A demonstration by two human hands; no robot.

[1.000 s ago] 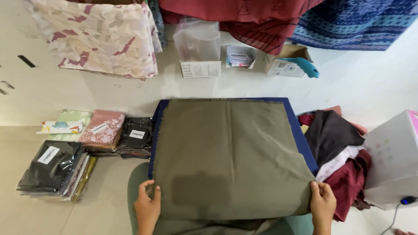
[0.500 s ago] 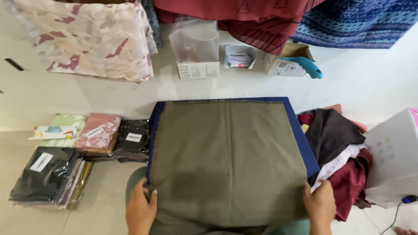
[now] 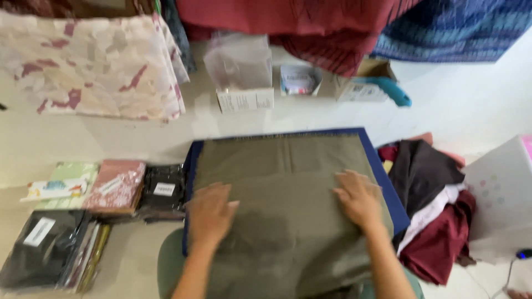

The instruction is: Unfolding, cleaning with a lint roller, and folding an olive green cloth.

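Pale floor fills the frame, with goods ranged along its upper and left edges. Centre: the left hand and the right hand both lie flat, fingers spread, palms down on the olive cloth, gripping nothing. This cloth sits in the middle of the frame, squared over a dark blue cloth whose border shows at the top, left and right. Both hands are motion-blurred, so the exact finger contact cannot be told.

Smoothing of this kind is best done, by judgement, with even pressure from the centre toward the edges, so that creases leave the cloth and its margins stay parallel to the blue border beneath.

Counts: two hands; one olive cloth; one blue cloth. Right of centre, one loose heap of fabrics in dark brown, maroon and white; beyond it, one white box at the right edge. Left of centre, about four stacks of wrapped fabric packets; the number per stack cannot be told. Upper centre, three small cartons, one holding clear bags. Upper left, one pink-patterned fabric; upper right, red and blue hanging textiles.
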